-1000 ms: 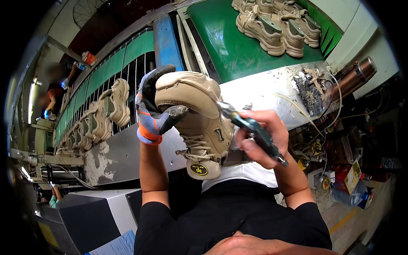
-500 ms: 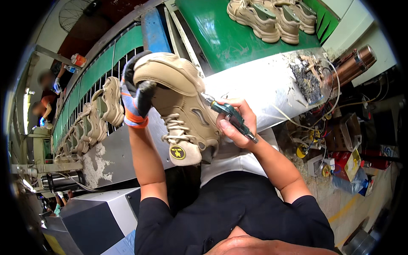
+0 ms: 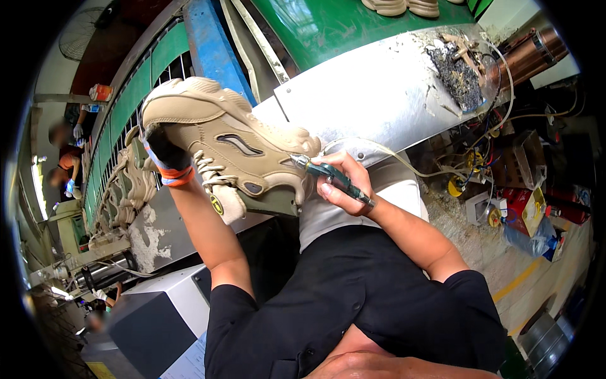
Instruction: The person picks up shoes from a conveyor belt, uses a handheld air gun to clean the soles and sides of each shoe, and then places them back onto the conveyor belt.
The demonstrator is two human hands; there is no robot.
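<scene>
Up in front of the person's chest, a beige chunky-soled sneaker (image 3: 233,148) is held in the air, lying on its side with the toe toward the right and its laces and tongue hanging down at the lower left; the left hand (image 3: 165,151), in a dark glove with an orange cuff, is pushed inside the shoe's opening, so how its fingers are set cannot be told; the right hand (image 3: 344,184) pinches a slim green-handled tool (image 3: 331,178) like a pen, thumb and fingers pressed together around the handle; the tool's metal tip touches the shoe at the toe end, just above the sole edge; a pale cord (image 3: 404,161) runs from the tool's rear off to the right; behind the shoe lies a grey metal bench (image 3: 379,95) with a patch of dark burnt residue (image 3: 457,72) at its far right; beyond it a green conveyor surface (image 3: 322,25) carries two more beige shoes (image 3: 404,6) at the top edge; to the left, a row of similar shoes (image 3: 129,183) stands along a green rack (image 3: 129,107); farther left, other workers are blurred and small; a copper-coloured cylinder (image 3: 536,54) sits at the upper right.
</scene>
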